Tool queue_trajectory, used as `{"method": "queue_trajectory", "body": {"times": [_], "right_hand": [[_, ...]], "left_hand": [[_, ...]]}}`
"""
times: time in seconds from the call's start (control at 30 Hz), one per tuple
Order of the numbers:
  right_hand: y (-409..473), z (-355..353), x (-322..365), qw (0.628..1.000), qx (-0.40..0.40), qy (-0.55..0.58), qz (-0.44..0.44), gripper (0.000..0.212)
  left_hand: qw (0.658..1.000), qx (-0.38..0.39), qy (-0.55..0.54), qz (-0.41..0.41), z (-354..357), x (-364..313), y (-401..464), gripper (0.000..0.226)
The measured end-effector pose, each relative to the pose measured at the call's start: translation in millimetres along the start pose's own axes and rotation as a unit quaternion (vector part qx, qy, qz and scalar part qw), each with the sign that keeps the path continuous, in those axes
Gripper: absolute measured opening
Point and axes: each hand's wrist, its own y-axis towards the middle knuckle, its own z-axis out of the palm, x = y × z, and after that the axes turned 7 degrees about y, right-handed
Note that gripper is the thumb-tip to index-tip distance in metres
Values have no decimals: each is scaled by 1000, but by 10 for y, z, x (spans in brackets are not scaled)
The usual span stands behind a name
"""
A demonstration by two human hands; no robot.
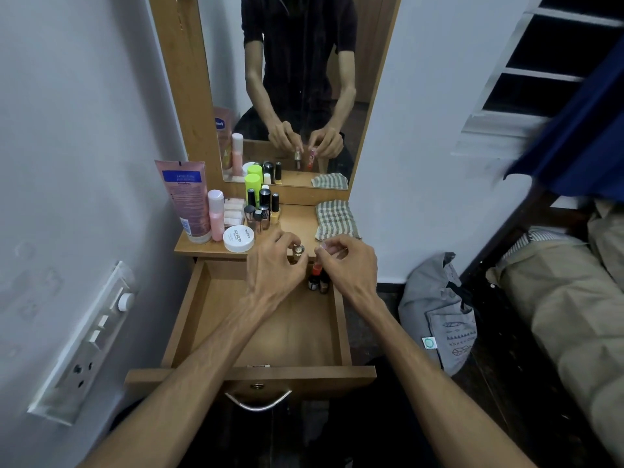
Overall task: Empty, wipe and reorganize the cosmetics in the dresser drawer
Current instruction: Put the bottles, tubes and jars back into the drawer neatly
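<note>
Pinching is seen at both hands. A small gold-capped nail polish bottle (298, 252) is held by the curled fingers (283, 238) of the left hand (275, 265), lifted just above the back edge of the open wooden drawer (270, 327). A small pink-orange bottle (316, 269) is pinched at its top by the fingertips (326, 246) of the right hand (347, 265); the mirror reflection confirms one bottle held in each hand. Both grips are taken at the caps, presumably because the bottles are narrow and stand close together.

Two dark little bottles (318, 284) are left standing in the drawer's far right corner, just below the right hand. The rest of the drawer floor is seen bare, so the emptying step is judged nearly done, with wiping not yet begun.

On the desk (300, 219) above the drawer, removed cosmetics are grouped at the left: a pink squeeze tube (184, 197), a pink spray bottle (216, 211), a white round jar (238, 238) and a cluster of nail polish bottles (263, 207) with a lime-green capped bottle (252, 187) behind. The right part of the desk is taken by a folded checked cloth (335, 219), probably kept ready for wiping. Space between cluster and cloth is where the held bottles could be set down.

A wall mirror (297, 89) is mounted behind the desk.
</note>
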Motion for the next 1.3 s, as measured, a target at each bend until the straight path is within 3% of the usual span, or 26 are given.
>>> {"method": "queue_trajectory", "body": {"times": [0.33, 0.6, 1.3], "right_hand": [[-270, -41, -341, 994, 55, -92, 12, 13], [-255, 45, -522, 983, 87, -159, -12, 20], [-223, 163, -693, 974, 95, -203, -33, 21]], "left_hand": [[991, 102, -70, -51, 347, -122, -369, 16], [986, 130, -73, -68, 598, -75, -463, 17], [984, 156, -62, -50, 852, 37, -439, 14]]}}
